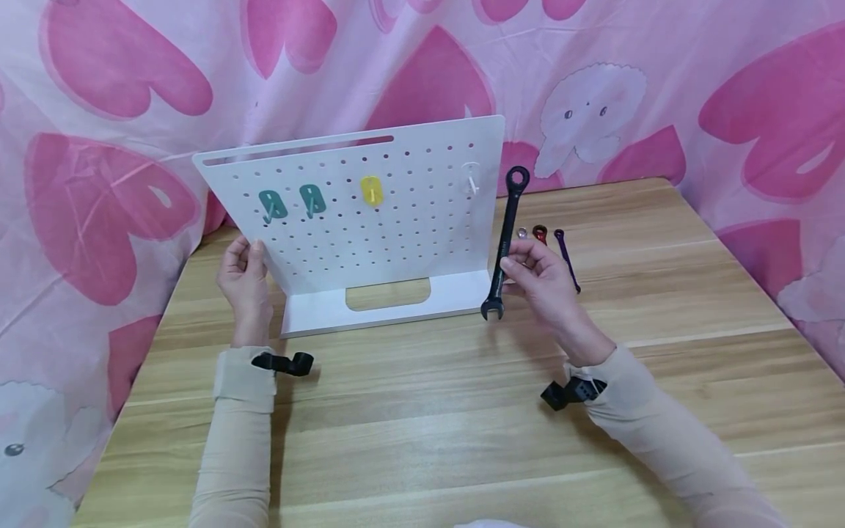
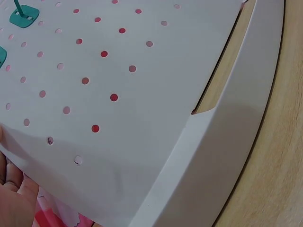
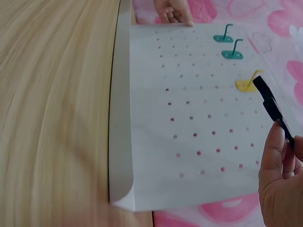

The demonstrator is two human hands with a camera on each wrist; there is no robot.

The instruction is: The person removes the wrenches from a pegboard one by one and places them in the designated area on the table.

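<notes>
A white pegboard [image 1: 396,220] stands upright on the wooden table [image 1: 462,440]. It carries two teal hooks [image 1: 272,207], a yellow hook [image 1: 372,191] and a pale hook [image 1: 470,178]. My left hand [image 1: 246,257] grips the board's left edge, thumb in front; its fingers [image 3: 173,12] curl over that edge. My right hand [image 1: 523,262] pinches a black wrench [image 1: 507,235] at mid-shaft, held almost upright just right of the board, ring end up. In the right wrist view the black wrench [image 3: 271,105] points toward the yellow hook [image 3: 246,84]. The left wrist view shows the pegboard [image 2: 142,94] close up.
Three small wrenches lie on the table behind my right hand: a silver one [image 1: 521,233], a red one [image 1: 540,235] and a purple one [image 1: 566,257]. A pink heart-patterned cloth [image 1: 726,110] hangs behind and around the table. The pegboard's base [image 1: 455,293] juts forward.
</notes>
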